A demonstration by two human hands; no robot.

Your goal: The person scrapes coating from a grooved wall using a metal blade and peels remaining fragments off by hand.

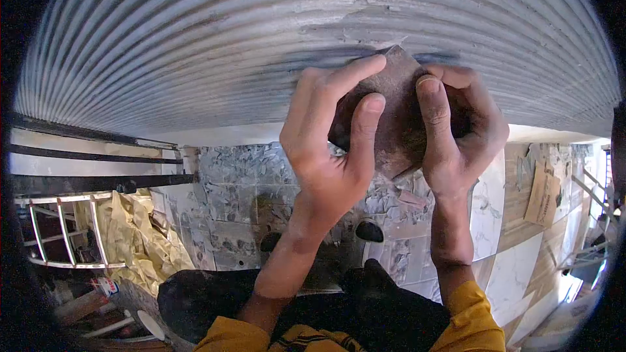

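A brown, grainy sheet of sandpaper point(395, 114) is held between my two hands, one corner pointing up at the ribbed wall. My left hand point(336, 124) grips its left side, thumb pressed on the near face and fingers bent behind it. On the opposite edge, my right hand point(456, 120) pinches the sheet between thumb and curled fingers. Dust coats both hands. Right behind the sheet, the grey-white fluted wall point(261, 45) shows rough, patchy smears across its ridges.
Below, the tiled floor point(228, 202) is strewn with grey flakes and scraps. Crumpled yellowish sheeting point(140, 234) and a metal ladder-like frame point(65, 231) are at left. A cardboard piece point(542, 194) lies at right, near metal frames. My shoe point(370, 231) shows beneath my hands.
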